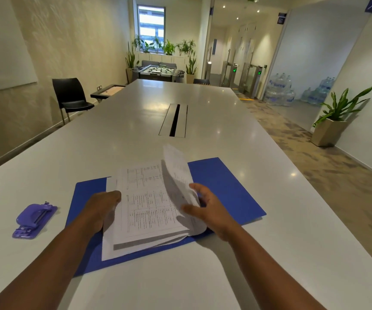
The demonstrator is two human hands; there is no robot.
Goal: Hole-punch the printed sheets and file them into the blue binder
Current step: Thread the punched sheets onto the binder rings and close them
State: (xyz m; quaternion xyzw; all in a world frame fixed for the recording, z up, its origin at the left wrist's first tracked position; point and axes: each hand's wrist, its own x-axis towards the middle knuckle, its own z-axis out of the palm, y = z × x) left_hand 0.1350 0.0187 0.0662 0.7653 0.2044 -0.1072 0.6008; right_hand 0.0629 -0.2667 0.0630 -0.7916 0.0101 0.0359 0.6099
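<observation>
The printed sheets (151,204) are clamped at their left edge by the left hand (101,210). A curled page is apparently pinched in the right hand (205,211) grip, above the flat blue binder (227,186).

You look down a long white conference table (203,101) with a cable slot (174,120) in its middle. A black chair (70,97) stands by the beige left wall, under a whiteboard (1,41). Beyond the far end you see a foosball table (158,71), potted plants below a bright window (151,22), and water bottles (280,92) stacked at right.
</observation>
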